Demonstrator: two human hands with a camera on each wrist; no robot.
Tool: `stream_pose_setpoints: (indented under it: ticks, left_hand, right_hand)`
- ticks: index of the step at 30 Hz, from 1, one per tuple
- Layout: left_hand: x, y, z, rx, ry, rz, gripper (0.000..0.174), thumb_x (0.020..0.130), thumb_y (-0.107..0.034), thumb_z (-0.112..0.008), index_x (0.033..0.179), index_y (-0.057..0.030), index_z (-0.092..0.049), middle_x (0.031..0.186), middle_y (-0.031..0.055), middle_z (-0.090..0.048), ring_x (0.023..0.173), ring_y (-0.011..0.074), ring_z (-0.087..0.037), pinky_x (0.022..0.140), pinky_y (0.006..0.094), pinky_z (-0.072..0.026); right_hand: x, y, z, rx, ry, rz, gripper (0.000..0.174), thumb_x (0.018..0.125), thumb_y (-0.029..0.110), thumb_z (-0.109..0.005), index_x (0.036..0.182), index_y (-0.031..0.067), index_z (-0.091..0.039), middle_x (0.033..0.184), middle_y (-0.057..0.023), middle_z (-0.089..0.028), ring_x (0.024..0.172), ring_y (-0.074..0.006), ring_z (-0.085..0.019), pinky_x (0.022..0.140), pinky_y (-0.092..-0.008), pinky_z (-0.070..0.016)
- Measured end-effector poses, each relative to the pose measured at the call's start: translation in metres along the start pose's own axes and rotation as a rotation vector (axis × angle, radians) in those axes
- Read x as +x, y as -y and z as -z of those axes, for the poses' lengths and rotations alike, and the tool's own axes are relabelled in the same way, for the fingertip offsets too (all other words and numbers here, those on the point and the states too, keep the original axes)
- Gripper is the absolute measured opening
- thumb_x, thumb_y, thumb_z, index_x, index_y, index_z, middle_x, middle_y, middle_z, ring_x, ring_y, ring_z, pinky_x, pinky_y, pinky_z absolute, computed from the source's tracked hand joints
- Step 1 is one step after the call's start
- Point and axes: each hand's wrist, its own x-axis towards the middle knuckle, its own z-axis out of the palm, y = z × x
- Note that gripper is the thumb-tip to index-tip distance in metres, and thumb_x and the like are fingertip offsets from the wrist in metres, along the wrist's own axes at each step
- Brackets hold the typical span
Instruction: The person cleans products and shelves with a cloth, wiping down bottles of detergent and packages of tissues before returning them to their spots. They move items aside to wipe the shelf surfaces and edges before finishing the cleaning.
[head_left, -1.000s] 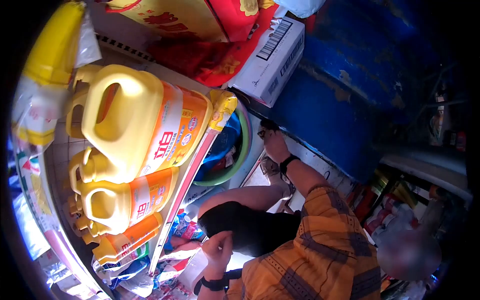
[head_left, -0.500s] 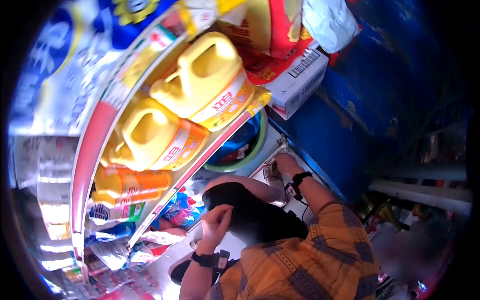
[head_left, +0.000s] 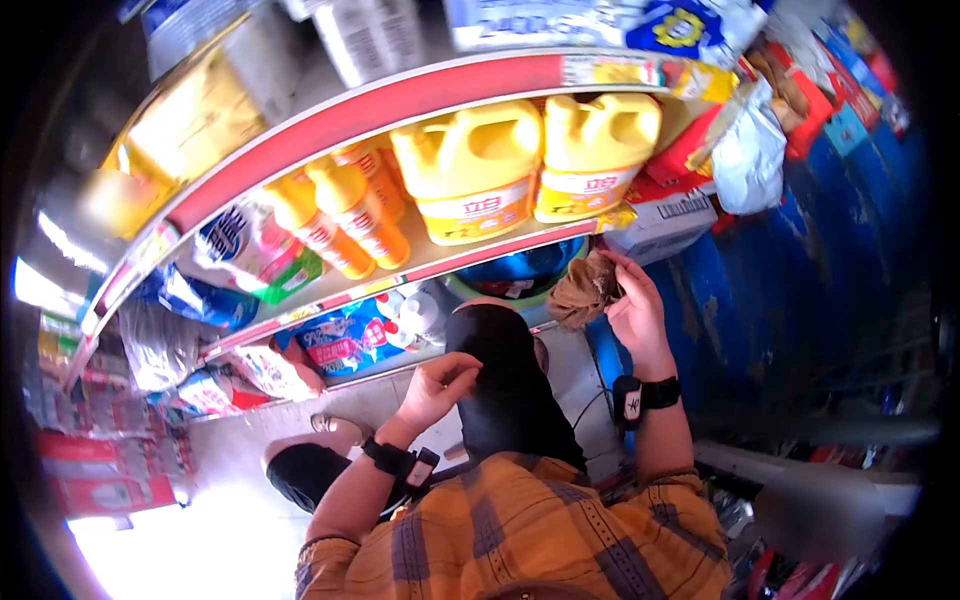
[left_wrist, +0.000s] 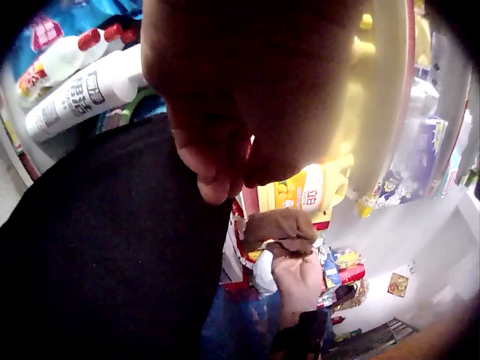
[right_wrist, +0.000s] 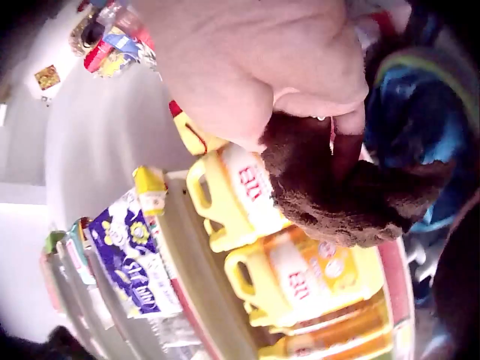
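My right hand [head_left: 640, 312] grips a crumpled brown cloth [head_left: 584, 290], raised in front of the lower shelf. In the right wrist view the cloth [right_wrist: 337, 187] hangs in folds from between the fingers and overlaps the yellow jugs behind it. Over my black-clad knee, my left hand [head_left: 436, 390] hangs with loosely curled fingers and holds nothing. The left wrist view shows that hand [left_wrist: 247, 97] dark and close up, with the cloth [left_wrist: 281, 229] beyond it in my right hand.
Yellow detergent jugs [head_left: 470, 190] and slim orange bottles [head_left: 345, 215] line the shelf ahead. Below it sit a basin with a green rim [head_left: 545, 300] and a blue packet [head_left: 345, 338]. A worn blue panel [head_left: 780, 290] stands at the right, beside a white carton [head_left: 660, 225].
My right hand has come up from low by the floor at the blue panel, bringing the brown cloth into clear view. The head view has turned toward the shelf. My left hand stays loosely curled.
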Motion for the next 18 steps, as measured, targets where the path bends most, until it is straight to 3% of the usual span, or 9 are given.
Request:
stream_pose_setpoints:
  ticks: [3,6,8,11,18]
  left_hand:
    - [-0.012,0.003,0.014,-0.136,-0.041,0.018,0.019,0.096,-0.009,-0.055,0.112,-0.0014,-0.06,0.086,0.0045,-0.065,0.078,0.0107,-0.062,0.069,0.0246,-0.0504]
    - [-0.021,-0.009,0.025,-0.303,-0.144,-0.085,0.025,0.097,-0.012,-0.055,0.121,-0.0023,-0.057,0.108,0.0083,-0.066,0.096,0.0144,-0.062,0.079,0.0285,-0.0514]
    - [-0.029,-0.02,0.033,-0.39,-0.188,-0.16,0.038,0.096,-0.012,-0.058,0.132,-0.0032,-0.049,0.128,0.0084,-0.056,0.119,0.016,-0.052,0.097,0.0313,-0.0453]
    - [-0.043,-0.033,0.036,-0.367,-0.421,-0.353,0.055,0.091,-0.008,-0.064,0.141,-0.0063,-0.038,0.145,0.0084,-0.041,0.134,0.0196,-0.038,0.108,0.0374,-0.0363]
    - [-0.065,-0.032,0.05,-0.455,-0.543,-0.482,0.051,0.087,-0.001,-0.068,0.133,-0.0088,-0.048,0.147,0.0089,-0.038,0.131,0.0185,-0.041,0.106,0.0362,-0.0393]
  right_hand:
    - [0.007,-0.009,-0.048,0.024,0.155,-0.004,0.036,0.099,0.015,-0.047,0.129,-0.0035,-0.05,0.125,-0.0146,-0.059,0.116,-0.0237,-0.058,0.101,-0.0392,-0.0442]
    - [0.011,-0.029,-0.098,0.116,0.31,-0.108,0.038,0.099,0.015,-0.047,0.132,-0.0046,-0.048,0.128,-0.0152,-0.058,0.12,-0.0237,-0.055,0.104,-0.0384,-0.042]
    - [0.012,-0.05,-0.124,0.076,0.351,-0.182,0.038,0.099,0.014,-0.046,0.133,-0.0044,-0.048,0.13,-0.0151,-0.057,0.122,-0.0235,-0.054,0.106,-0.0378,-0.0407]
    - [0.007,-0.075,-0.16,-0.038,0.415,-0.215,0.041,0.098,0.01,-0.046,0.136,-0.004,-0.045,0.134,-0.0136,-0.054,0.124,-0.0224,-0.052,0.107,-0.0374,-0.039]
    - [-0.005,-0.115,-0.197,-0.056,0.461,-0.386,0.043,0.097,0.008,-0.049,0.138,-0.001,-0.044,0.132,-0.0111,-0.054,0.121,-0.0204,-0.053,0.104,-0.0375,-0.0417]
